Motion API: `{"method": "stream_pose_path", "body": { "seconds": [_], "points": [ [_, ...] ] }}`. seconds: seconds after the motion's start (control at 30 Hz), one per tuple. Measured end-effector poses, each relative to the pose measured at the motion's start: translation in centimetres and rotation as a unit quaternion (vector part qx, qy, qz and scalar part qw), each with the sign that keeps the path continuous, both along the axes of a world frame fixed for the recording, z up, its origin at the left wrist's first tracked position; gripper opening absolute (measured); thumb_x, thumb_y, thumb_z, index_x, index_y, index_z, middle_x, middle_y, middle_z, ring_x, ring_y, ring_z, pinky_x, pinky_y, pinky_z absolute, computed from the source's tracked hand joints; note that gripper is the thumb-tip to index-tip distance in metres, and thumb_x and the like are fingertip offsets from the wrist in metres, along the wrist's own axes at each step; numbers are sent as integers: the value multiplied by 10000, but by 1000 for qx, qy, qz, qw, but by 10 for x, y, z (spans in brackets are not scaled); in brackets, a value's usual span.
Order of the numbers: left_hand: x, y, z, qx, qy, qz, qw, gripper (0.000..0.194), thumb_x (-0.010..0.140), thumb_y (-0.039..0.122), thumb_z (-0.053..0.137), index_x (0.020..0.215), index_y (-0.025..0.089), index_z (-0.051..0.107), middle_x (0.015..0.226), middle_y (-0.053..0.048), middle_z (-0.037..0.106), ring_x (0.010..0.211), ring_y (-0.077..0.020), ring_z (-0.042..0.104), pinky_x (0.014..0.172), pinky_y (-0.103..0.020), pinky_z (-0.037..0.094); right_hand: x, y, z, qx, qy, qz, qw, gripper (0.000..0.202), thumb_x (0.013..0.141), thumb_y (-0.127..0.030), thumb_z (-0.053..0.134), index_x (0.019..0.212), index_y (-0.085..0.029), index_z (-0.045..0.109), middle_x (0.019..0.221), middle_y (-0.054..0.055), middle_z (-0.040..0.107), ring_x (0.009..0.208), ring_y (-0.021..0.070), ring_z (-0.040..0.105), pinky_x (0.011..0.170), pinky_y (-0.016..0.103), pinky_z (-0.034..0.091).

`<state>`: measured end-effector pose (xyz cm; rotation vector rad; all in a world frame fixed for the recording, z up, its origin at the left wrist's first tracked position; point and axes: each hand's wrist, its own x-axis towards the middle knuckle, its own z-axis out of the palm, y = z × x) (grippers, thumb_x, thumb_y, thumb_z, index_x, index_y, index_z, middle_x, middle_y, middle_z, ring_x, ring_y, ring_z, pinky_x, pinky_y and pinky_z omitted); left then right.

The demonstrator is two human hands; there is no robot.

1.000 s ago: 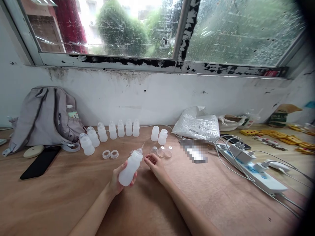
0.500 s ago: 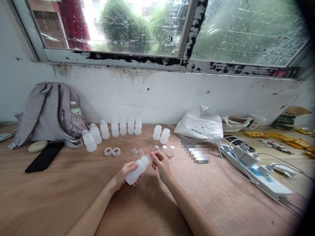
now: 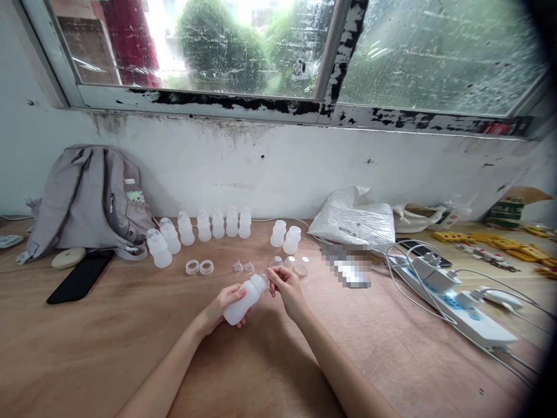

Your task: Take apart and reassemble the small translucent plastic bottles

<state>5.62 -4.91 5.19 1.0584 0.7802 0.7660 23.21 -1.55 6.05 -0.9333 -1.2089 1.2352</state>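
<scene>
A frosted white baby bottle [image 3: 242,303] is tilted in front of me, its top up and to the right. My left hand [image 3: 226,306] is closed around its body. At the bottle's mouth sits a clear nipple [image 3: 263,279], and the fingertips of my right hand [image 3: 285,289] are pinched on its end. Beyond my hands lie two loose nipples [image 3: 243,266] and, to their left, two white collar rings [image 3: 199,267]. Several clear domed caps [image 3: 300,266] stand just behind my right hand, which partly hides them.
Several capped bottles [image 3: 218,223] form a curved row along the wall; two open bottles [image 3: 285,237] stand farther right. A backpack [image 3: 87,200] and black phone-like slab [image 3: 80,277] are at left. At right are a plastic bag [image 3: 354,219] and a power strip [image 3: 470,319] with loose cables.
Both hands stay on the bottle and nipple, almost in place. The bottle has shifted very slightly up and right with them; the things on the table have not moved.
</scene>
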Motion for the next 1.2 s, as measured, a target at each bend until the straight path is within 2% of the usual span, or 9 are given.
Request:
{"method": "stream_pose_path", "body": {
  "seconds": [0.6, 0.87, 1.0, 1.1, 1.2],
  "points": [
    [-1, 0, 2, -12, -13, -4, 1000, 375, 775, 448, 454, 952, 120, 497, 684, -55, 571, 463, -112, 550, 380, -186, 425, 2, -1, 4, -4, 19, 34, 999, 235, 705, -391, 595, 672, -167, 533, 480, -55, 441, 392, 61, 376, 373, 193, 289],
    [-8, -1, 6, -48, -33, -15, 998, 396, 776, 456, 444, 944, 106, 521, 688, -67, 576, 466, -115, 543, 387, -194, 411, 1, -4, 7, -3, 38, 71, 997, 201, 712, -369, 589, 750, -174, 558, 520, -45, 445, 439, 75, 396, 402, 201, 305],
    [-11, -1, 5, -85, -48, -28, 995, 431, 771, 493, 429, 922, 104, 535, 692, -78, 592, 481, -129, 552, 405, -207, 409, 3, -2, 7, -21, 87, 74, 993, 179, 680, -331, 615, 768, -177, 582, 560, -32, 461, 485, 84, 418, 434, 211, 343],
    [-12, 1, 2, -119, -99, -25, 988, 469, 780, 500, 390, 961, 93, 540, 767, -107, 613, 565, -170, 588, 493, -261, 450, 8, 1, 7, -31, 124, 43, 991, 165, 646, -302, 629, 747, -178, 590, 579, -26, 461, 517, 92, 427, 444, 214, 360],
    [-12, 5, 1, -112, -172, 52, 977, 380, 782, 391, 455, 997, 89, 542, 892, -117, 617, 729, -191, 600, 664, -300, 467, 11, 3, 5, -33, 112, 9, 993, 176, 642, -311, 622, 751, -177, 586, 566, -30, 451, 497, 91, 418, 428, 213, 353]
  ]
}}
